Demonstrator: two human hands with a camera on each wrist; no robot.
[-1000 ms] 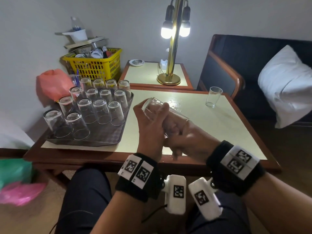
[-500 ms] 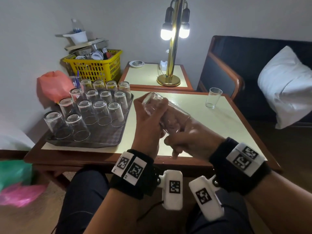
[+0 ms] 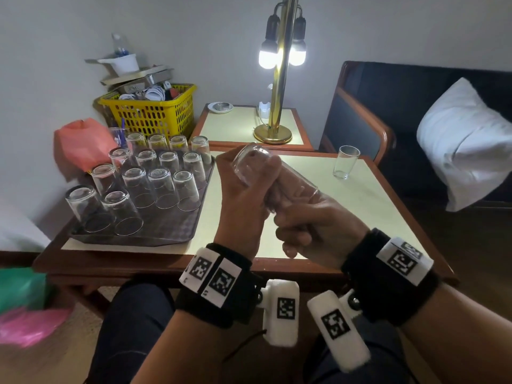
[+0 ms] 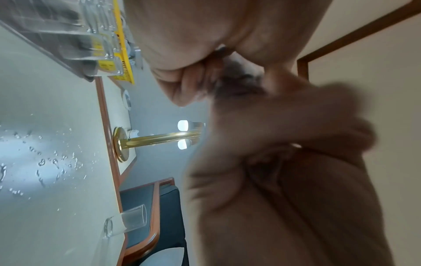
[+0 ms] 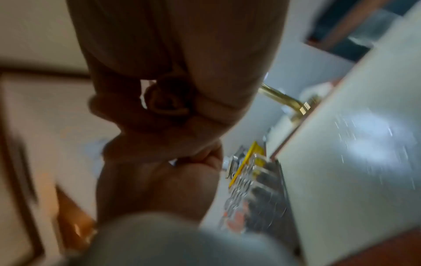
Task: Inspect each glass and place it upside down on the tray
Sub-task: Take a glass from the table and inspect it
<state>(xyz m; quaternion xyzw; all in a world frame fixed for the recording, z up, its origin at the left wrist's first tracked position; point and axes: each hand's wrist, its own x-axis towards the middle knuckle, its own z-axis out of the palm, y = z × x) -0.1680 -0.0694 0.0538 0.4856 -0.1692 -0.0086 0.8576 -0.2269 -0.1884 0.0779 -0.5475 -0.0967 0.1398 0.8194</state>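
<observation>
Gripping tilted glass [image 3: 250, 164] by both hands: left hand [image 3: 243, 200] at base, right hand [image 3: 313, 220] at rim. Slip onto surface [image 3: 368, 206] risked; droplets seen there.

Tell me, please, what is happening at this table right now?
A seated person is checking glasses. Both hands hold one glass tilted above the table: the left hand grips its base end, the right hand its mouth end. The tray on the left already carries many glasses upside down. One more glass, the upright glass, waits near the table's far right corner.
</observation>
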